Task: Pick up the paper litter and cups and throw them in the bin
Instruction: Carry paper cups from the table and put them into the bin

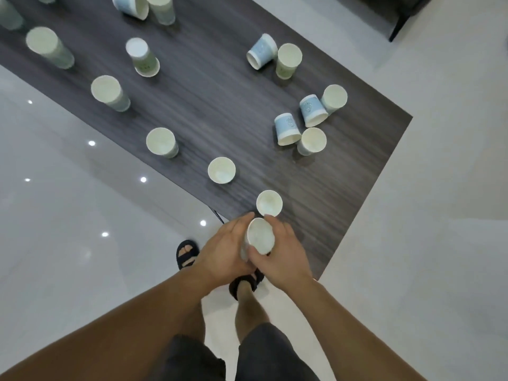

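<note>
Both hands hold 1 paper cup [260,237] at the near corner of the dark wood-grain tabletop [343,193]: the left hand [225,251] wraps its side and the right hand [283,251] closes over the rim from the other side, fingers of both clamped on it. A paler edge below it may be a second cup nested underneath, though I cannot tell. The step in hand looks like gathering cups into a stack before carrying them off. The nearest upright cup [269,202] stands just beyond the hands, another [221,169] farther along; the next move likely calls for freeing 1 hand to take it. Tipped blue cups [287,128] bear a printed pattern too blurred to read. No bin or paper litter shows.
</note>
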### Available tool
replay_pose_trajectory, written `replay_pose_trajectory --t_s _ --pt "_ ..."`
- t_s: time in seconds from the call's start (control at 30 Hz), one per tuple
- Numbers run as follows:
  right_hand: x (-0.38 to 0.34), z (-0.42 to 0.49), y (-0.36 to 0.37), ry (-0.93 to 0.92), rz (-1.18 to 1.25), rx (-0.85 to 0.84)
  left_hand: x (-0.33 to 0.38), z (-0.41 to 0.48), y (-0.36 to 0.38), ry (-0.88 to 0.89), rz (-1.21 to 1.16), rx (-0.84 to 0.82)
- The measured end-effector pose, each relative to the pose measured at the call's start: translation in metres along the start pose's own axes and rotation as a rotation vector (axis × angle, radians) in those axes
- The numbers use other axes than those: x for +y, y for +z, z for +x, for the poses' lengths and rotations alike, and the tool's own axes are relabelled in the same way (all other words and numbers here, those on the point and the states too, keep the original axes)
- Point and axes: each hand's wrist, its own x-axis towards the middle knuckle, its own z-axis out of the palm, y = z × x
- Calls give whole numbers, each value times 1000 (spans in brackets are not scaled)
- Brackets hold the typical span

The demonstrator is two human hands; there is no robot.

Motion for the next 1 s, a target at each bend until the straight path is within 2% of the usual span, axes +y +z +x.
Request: replay_pose_trajectory --t_s 0.2,0.3,0.33,0.4,0.5,0.57,0.73,1.0 --pt "-39 16 14 -128 29 -83 -24 -17 -42 -40 -96 121" --pt "-24 47 18 -159 -108 104 -48 -30 -45 -165 -101 167" --pt "-18 60 19 -142 -204 169 -56 -35 -44 -206 -94 169" --pt "-6 83 22 -52 -384 189 -71 -46 -41 -266 -91 157" --pt "8 110 32 88 -537 61 -85 -57 -36 -324 -127 168" --pt "12 118 38 143 -539 -23 -88 -60 -34 -345 -137 187" --pt "0 97 27 102 -363 19 -57 -45 -50 -242 -22 231" --pt "-27 25 -51 66 -303 119 56 -6 -98 -30 58 193"
